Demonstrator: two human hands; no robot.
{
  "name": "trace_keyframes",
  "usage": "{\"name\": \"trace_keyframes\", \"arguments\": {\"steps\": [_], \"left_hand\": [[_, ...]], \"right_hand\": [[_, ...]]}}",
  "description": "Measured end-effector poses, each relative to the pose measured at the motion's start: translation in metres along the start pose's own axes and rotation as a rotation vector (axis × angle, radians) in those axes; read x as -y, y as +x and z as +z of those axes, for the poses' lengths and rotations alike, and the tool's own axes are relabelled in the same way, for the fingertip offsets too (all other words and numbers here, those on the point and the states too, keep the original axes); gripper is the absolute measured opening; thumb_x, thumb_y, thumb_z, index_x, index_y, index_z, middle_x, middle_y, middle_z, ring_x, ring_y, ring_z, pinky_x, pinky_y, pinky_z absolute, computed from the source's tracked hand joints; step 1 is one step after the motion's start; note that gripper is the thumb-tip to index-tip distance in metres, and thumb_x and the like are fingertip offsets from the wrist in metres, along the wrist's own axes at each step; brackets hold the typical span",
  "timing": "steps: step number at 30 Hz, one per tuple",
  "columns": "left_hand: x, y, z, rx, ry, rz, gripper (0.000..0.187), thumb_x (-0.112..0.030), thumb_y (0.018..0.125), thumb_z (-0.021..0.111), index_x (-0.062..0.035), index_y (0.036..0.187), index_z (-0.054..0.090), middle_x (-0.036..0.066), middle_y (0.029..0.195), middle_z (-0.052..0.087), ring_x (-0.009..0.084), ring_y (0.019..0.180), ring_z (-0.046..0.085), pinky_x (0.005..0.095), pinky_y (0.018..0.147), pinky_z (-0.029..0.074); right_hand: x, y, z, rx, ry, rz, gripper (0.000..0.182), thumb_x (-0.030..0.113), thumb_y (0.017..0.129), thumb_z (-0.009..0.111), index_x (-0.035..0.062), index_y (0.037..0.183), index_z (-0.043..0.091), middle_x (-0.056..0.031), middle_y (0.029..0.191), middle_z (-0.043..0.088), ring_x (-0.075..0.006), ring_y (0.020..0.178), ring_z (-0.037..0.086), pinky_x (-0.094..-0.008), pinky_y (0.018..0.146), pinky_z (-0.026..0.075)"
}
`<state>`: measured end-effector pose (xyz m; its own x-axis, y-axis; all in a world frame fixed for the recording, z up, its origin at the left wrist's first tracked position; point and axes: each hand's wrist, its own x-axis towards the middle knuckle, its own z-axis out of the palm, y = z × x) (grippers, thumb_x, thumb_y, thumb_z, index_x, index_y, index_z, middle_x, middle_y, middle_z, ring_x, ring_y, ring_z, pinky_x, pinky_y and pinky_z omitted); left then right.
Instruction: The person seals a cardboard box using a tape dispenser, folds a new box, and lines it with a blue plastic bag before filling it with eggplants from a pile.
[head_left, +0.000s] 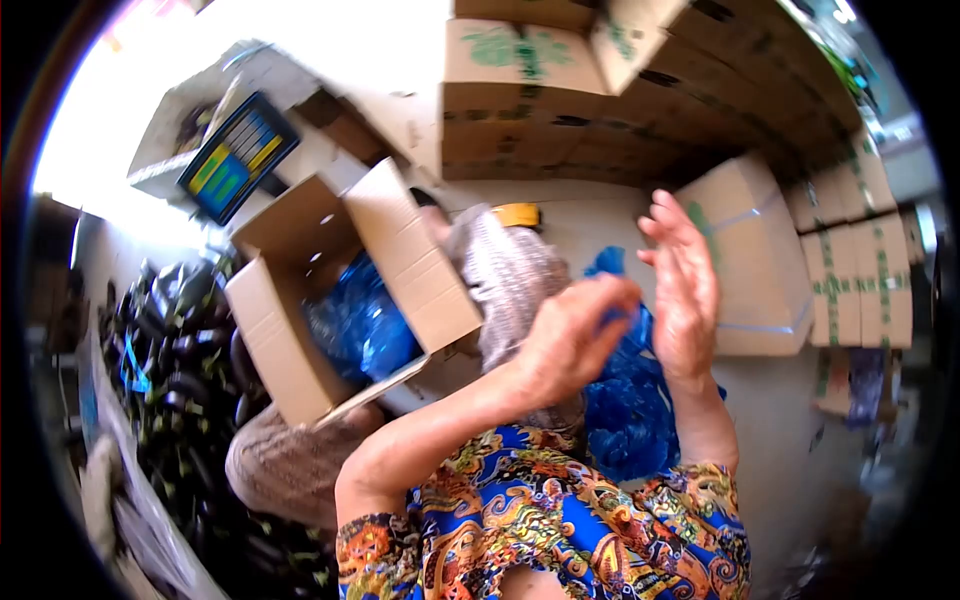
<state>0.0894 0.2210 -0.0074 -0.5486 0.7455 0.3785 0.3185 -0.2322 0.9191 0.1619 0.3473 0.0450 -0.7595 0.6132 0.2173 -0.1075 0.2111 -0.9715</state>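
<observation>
Left hand (572,335) is curled shut around the top of a blue plastic bag (628,410), its fingers bunched on the thin film near the middle of the head view. Right hand (682,290) stands just beside it, palm flat and fingers spread upward, holding nothing; its heel seems to brush the same blue film, though the blur there makes contact hard to judge. The bag hangs down between the two forearms, crumpled, in front of the patterned blue and orange garment (545,520) worn by the person whose hands these are.

To the left of the hands an open cardboard box (290,330) sits tilted, flaps folded out, with a second blue plastic liner (360,325) filling its inside. Behind that box another person leans in, seen only as a knitted beige sleeve (510,275) and a rounded knitted shape (285,465) lower down. A yellow roll of tape (518,214) shows just beyond the sleeve.

Dark purple eggplants (185,370) lie heaped along the left edge. Above them a scale (238,155) with a blue panel and coloured keys rests on a pale carton. Stacked sealed cartons (640,100) with green printing fill the top and right, and one closed carton (755,255) bound with blue strapping stands just right of the open hand.
</observation>
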Motion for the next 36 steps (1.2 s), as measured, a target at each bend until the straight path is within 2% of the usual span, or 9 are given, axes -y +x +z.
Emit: {"name": "trace_keyframes", "arguments": {"steps": [2, 7, 12, 15, 18, 21, 24, 29, 36], "left_hand": [[-0.003, -0.014, -0.016, 0.073, 0.115, 0.100, 0.020, 0.001, 0.081, 0.069, -0.0072, 0.099, 0.066, 0.011, 0.073, 0.063, 0.0300, 0.084, 0.067, 0.0414, 0.077, 0.053], [-0.009, -0.022, -0.123, -0.467, 0.138, -0.129, 0.033, -0.007, 0.081, 0.074, -0.0029, 0.112, 0.063, 0.018, 0.104, 0.066, 0.0302, 0.099, 0.068, 0.0356, 0.074, 0.057], [0.038, -0.084, -0.208, -0.113, 0.886, -0.567, 0.075, -0.034, 0.072, 0.086, -0.0052, 0.133, 0.053, 0.022, 0.126, 0.061, 0.0357, 0.113, 0.062, 0.0452, 0.091, 0.053], [0.064, -0.113, -0.197, 0.336, 0.939, -0.907, 0.049, -0.030, 0.077, 0.080, -0.0052, 0.116, 0.064, 0.017, 0.103, 0.070, 0.0343, 0.096, 0.068, 0.0442, 0.083, 0.055], [0.090, -0.132, -0.220, 0.000, 0.813, -0.699, 0.026, -0.020, 0.084, 0.070, -0.0051, 0.105, 0.068, 0.015, 0.090, 0.071, 0.0293, 0.087, 0.070, 0.0416, 0.077, 0.055], [0.027, -0.102, -0.246, -0.473, 0.444, -0.637, 0.019, -0.013, 0.093, 0.062, 0.0000, 0.106, 0.065, 0.005, 0.091, 0.068, 0.0175, 0.078, 0.064, 0.0319, 0.074, 0.054], [-0.015, -0.095, -0.279, -0.575, -0.082, -0.532, 0.018, -0.013, 0.102, 0.052, -0.0033, 0.111, 0.063, 0.003, 0.094, 0.067, 0.0135, 0.086, 0.066, 0.0282, 0.080, 0.056], [-0.060, -0.091, -0.295, -0.609, -0.251, -0.327, 0.030, -0.009, 0.099, 0.054, 0.0025, 0.128, 0.055, 0.013, 0.114, 0.067, 0.0218, 0.105, 0.066, 0.0381, 0.097, 0.052], [-0.108, -0.074, -0.301, -0.564, -0.189, -0.108, 0.029, -0.011, 0.100, 0.052, -0.0010, 0.127, 0.057, 0.026, 0.121, 0.065, 0.0320, 0.101, 0.069, 0.0410, 0.091, 0.054]], "right_hand": [[-0.003, -0.006, 0.001, 0.069, -0.026, -0.005, 0.028, 0.013, 0.101, 0.053, 0.0021, 0.126, 0.059, -0.0113, 0.145, 0.049, -0.0148, 0.110, 0.058, -0.0282, 0.093, 0.046], [-0.002, -0.009, 0.014, 0.389, -0.066, 0.079, 0.022, 0.004, 0.098, 0.056, -0.0007, 0.119, 0.062, -0.0125, 0.134, 0.057, -0.0121, 0.098, 0.060, -0.0267, 0.090, 0.049], [-0.010, -0.009, 0.053, 0.586, -0.148, 0.089, 0.017, 0.005, 0.092, 0.065, -0.0008, 0.108, 0.068, -0.0102, 0.120, 0.067, -0.0135, 0.093, 0.066, -0.0270, 0.081, 0.054], [-0.015, -0.008, 0.077, 0.738, -0.179, 0.033, 0.018, 0.005, 0.092, 0.065, -0.0008, 0.108, 0.068, -0.0110, 0.121, 0.066, -0.0160, 0.089, 0.067, -0.0278, 0.079, 0.055], [-0.020, -0.003, 0.095, 0.794, -0.198, 0.008, 0.018, 0.007, 0.092, 0.065, -0.0007, 0.108, 0.068, -0.0106, 0.122, 0.065, -0.0155, 0.089, 0.067, -0.0285, 0.078, 0.055], [-0.029, -0.001, 0.107, 0.808, -0.171, 0.042, 0.019, 0.010, 0.093, 0.066, -0.0001, 0.109, 0.068, -0.0108, 0.123, 0.064, -0.0169, 0.090, 0.068, -0.0295, 0.081, 0.056], [-0.035, 0.004, 0.115, 0.817, -0.143, 0.057, 0.020, 0.011, 0.093, 0.067, 0.0009, 0.110, 0.067, -0.0109, 0.125, 0.062, -0.0191, 0.094, 0.068, -0.0300, 0.084, 0.056], [-0.036, 0.020, 0.139, 0.756, -0.085, 0.081, 0.030, 0.016, 0.092, 0.069, 0.0029, 0.118, 0.064, -0.0126, 0.124, 0.062, -0.0223, 0.100, 0.068, -0.0321, 0.085, 0.056], [-0.016, 0.043, 0.190, 0.870, -0.174, 0.024, 0.051, 0.023, 0.086, 0.073, -0.0001, 0.129, 0.056, -0.0172, 0.127, 0.056, -0.0240, 0.103, 0.068, -0.0363, 0.090, 0.055]]}}
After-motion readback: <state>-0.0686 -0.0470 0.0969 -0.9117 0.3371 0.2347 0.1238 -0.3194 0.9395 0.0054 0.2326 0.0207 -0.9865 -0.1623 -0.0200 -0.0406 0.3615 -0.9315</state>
